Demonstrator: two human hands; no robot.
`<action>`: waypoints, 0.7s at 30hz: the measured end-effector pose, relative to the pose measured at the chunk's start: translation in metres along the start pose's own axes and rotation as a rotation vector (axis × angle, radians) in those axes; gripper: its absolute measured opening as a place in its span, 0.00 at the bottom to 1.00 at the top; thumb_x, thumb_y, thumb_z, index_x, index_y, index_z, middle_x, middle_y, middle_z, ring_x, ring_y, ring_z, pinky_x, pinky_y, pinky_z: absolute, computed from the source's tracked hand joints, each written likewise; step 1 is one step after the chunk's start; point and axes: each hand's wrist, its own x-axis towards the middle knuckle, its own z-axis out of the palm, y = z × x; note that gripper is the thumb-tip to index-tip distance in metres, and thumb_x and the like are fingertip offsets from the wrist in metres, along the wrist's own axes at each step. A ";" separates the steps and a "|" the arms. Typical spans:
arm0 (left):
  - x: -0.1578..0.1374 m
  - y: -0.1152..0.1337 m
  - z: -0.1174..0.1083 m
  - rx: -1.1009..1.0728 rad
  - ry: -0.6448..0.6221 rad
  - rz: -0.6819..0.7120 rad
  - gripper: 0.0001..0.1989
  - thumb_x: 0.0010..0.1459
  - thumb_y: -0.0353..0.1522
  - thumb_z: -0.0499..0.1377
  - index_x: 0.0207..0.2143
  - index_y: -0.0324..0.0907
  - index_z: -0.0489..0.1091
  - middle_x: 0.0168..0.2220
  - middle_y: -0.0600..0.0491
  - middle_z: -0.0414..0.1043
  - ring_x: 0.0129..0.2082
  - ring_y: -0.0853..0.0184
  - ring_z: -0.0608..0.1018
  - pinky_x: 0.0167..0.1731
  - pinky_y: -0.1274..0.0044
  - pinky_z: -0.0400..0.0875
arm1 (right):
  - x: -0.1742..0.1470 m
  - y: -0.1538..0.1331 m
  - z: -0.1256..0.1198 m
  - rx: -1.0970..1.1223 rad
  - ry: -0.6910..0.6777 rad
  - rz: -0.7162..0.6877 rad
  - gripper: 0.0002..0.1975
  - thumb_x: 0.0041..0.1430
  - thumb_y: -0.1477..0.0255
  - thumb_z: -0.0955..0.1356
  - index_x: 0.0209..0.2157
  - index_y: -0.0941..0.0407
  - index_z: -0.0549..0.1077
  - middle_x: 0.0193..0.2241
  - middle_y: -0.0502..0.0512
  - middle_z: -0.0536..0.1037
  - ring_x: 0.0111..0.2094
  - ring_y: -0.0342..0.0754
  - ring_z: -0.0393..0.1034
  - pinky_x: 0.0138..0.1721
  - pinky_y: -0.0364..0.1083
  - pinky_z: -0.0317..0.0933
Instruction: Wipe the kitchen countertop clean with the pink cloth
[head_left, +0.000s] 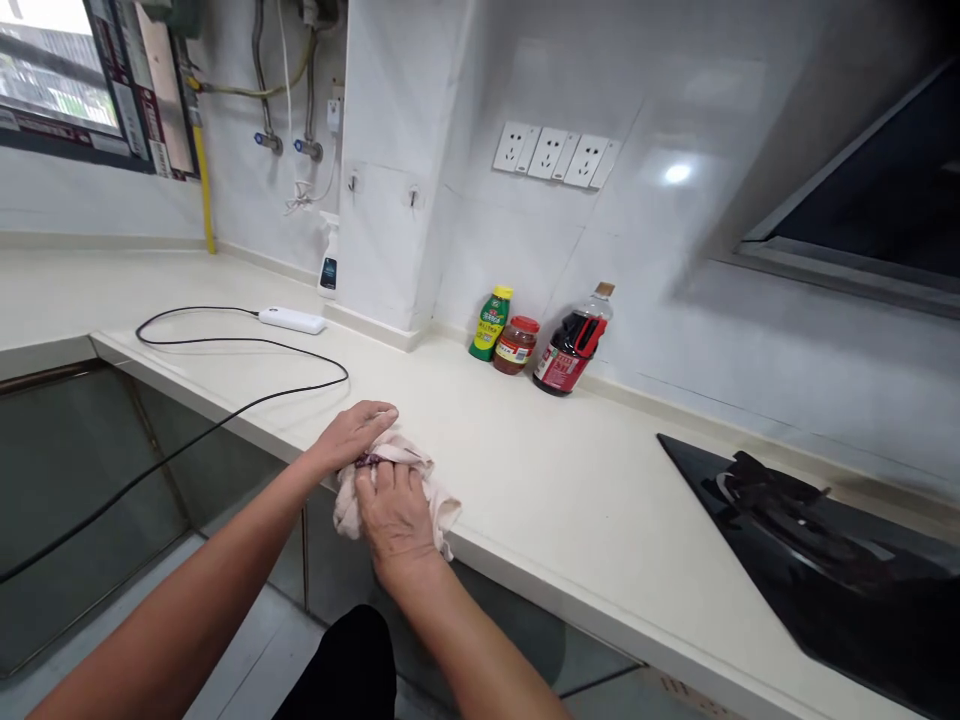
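A pale pinkish cloth point(409, 455) lies bunched at the front edge of the white countertop point(555, 500), with part of it hanging over the edge. My right hand point(401, 515) presses down on it, fingers bent into the folds. Just beyond, my left hand point(356, 435) grips the cloth's far left side, its fingers held together and partly hidden by the fabric. A dark patterned bit shows in the folds between both hands.
Along the wall stand a green bottle with a yellow cap point(490, 325), a red-lidded jar point(516, 346) and a large dark sauce bottle point(562, 358). A black gas stove point(795, 540) is at right. To the left are a white power strip point(292, 320), its black cord point(259, 400) and a spray bottle point(328, 262).
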 end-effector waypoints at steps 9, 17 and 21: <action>-0.033 0.012 0.012 0.047 0.226 0.272 0.19 0.65 0.47 0.54 0.44 0.45 0.75 0.53 0.43 0.75 0.56 0.55 0.74 0.59 0.61 0.68 | -0.120 0.089 -0.051 -0.130 0.027 0.116 0.19 0.55 0.73 0.71 0.49 0.52 0.72 0.34 0.59 0.71 0.35 0.56 0.62 0.35 0.53 0.57; -0.158 0.070 0.079 -0.246 0.194 0.548 0.12 0.63 0.26 0.55 0.45 0.48 0.70 0.33 0.50 0.74 0.33 0.65 0.76 0.34 0.72 0.72 | -0.150 0.111 -0.076 -0.220 -0.087 0.286 0.22 0.57 0.57 0.72 0.49 0.52 0.72 0.34 0.59 0.70 0.37 0.59 0.62 0.38 0.55 0.54; -0.192 0.073 0.112 -0.456 -0.066 0.351 0.14 0.63 0.29 0.56 0.51 0.45 0.67 0.33 0.54 0.73 0.30 0.69 0.74 0.33 0.77 0.71 | -0.096 0.074 -0.062 -0.207 -0.211 0.290 0.08 0.63 0.68 0.69 0.44 0.53 0.73 0.36 0.60 0.71 0.38 0.58 0.62 0.39 0.54 0.54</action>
